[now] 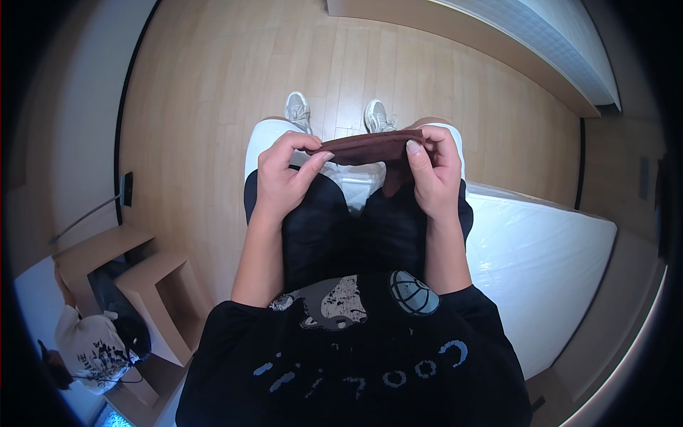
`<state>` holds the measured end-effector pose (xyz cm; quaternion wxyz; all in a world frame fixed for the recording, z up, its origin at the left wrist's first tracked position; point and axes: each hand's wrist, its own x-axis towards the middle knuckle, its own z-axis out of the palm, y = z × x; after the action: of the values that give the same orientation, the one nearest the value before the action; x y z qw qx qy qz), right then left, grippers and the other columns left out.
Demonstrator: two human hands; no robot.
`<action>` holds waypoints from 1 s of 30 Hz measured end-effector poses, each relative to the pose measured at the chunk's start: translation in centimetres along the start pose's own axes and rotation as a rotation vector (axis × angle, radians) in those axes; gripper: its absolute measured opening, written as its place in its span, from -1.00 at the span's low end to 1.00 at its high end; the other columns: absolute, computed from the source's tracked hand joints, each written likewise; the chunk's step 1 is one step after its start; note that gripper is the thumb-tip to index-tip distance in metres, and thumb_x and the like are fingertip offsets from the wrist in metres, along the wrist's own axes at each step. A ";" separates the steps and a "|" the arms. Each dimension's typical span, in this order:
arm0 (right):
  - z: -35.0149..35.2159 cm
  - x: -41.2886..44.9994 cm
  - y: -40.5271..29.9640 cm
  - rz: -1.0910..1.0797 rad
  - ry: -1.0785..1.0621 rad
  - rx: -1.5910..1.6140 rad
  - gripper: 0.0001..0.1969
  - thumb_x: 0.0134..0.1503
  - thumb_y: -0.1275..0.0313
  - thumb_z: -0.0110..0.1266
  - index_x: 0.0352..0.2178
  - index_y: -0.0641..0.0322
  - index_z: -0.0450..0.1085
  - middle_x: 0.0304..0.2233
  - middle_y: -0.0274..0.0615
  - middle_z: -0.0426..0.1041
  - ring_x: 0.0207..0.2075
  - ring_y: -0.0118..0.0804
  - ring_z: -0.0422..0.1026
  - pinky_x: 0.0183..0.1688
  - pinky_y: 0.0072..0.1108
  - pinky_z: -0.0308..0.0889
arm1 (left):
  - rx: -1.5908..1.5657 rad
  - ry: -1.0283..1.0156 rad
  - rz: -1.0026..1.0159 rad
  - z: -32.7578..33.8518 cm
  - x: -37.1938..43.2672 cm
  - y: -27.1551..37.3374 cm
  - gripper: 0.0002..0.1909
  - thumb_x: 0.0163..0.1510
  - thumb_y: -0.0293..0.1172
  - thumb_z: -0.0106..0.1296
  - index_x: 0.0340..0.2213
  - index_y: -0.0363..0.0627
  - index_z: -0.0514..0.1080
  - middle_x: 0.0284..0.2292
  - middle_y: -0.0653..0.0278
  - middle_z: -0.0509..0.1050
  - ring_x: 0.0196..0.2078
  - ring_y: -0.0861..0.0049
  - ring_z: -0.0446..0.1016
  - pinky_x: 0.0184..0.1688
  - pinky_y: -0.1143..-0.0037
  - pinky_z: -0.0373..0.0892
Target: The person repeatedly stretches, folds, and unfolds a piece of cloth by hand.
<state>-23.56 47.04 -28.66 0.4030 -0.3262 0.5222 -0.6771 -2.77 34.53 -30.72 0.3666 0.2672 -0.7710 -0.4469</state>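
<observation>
Both hands stretch a dark brown piece of fabric (368, 148) between them above the knees. My left hand (283, 173) pinches its left end between thumb and fingers. At the right end, my right hand (437, 171) grips it with the thumb on top, and a thin flap of the cloth hangs down beside that thumb. Whether the fabric is folded or is a small garment, I cannot tell. Below it, a crumpled clear plastic sheet (356, 187) shows between dark trouser legs (320, 229).
A plastic-covered white mattress (533, 267) lies at the right. Another person (93, 347) is at the lower left, by a wooden desk (106, 248) and an open cabinet (160, 283). A long-handled mop or broom (126, 189) leans left. A bed (480, 32) stands ahead.
</observation>
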 end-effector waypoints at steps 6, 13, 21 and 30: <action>0.1 0.6 1.0 -0.126 0.090 -0.053 -0.79 0.23 0.55 -0.01 -0.11 0.35 0.29 -0.29 -0.27 0.47 -0.27 -0.60 0.40 -0.18 -0.76 0.30 | -0.399 0.118 -0.322 0.6 0.3 1.2 -0.70 -0.05 -0.58 0.24 -0.26 -0.28 0.40 -0.43 0.34 0.49 -0.35 0.67 0.45 -0.24 0.59 0.38; 0.3 0.6 1.2 -0.106 0.119 -0.021 -0.85 0.24 0.54 -0.04 -0.15 0.30 0.27 -0.38 -0.40 0.37 -0.38 -0.66 0.28 -0.29 -0.78 0.21 | -0.349 -0.139 -0.499 -0.1 0.4 0.3 -0.85 0.09 -0.53 0.14 -0.29 -0.25 0.40 -0.36 0.36 0.45 -0.33 0.71 0.38 -0.22 0.61 0.34; 1.6 0.6 1.4 -0.214 0.074 -0.112 -0.84 0.29 0.45 -0.11 -0.15 0.26 0.17 -0.46 -0.48 0.14 -0.45 -0.67 0.07 -0.40 -0.78 0.04 | -0.641 0.243 -0.294 2.0 0.8 0.6 -0.86 0.25 -0.40 -0.03 -0.21 -0.20 0.35 -0.34 0.37 0.44 -0.34 0.76 0.39 -0.24 0.67 0.35; 1.4 1.0 1.7 -0.193 0.182 -0.233 -0.80 0.31 0.38 -0.13 -0.17 0.31 0.18 -0.51 -0.50 0.16 -0.48 -0.67 0.08 -0.42 -0.75 0.08 | -0.654 0.270 -0.454 3.4 1.5 0.9 -0.78 0.21 -0.42 0.05 -0.16 -0.27 0.37 -0.29 0.27 0.51 -0.28 0.66 0.47 -0.17 0.62 0.40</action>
<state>-22.48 45.35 -30.01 0.2469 -0.3568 0.5978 -0.6741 -6.41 35.54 -30.54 0.4221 0.3557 -0.4551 -0.6987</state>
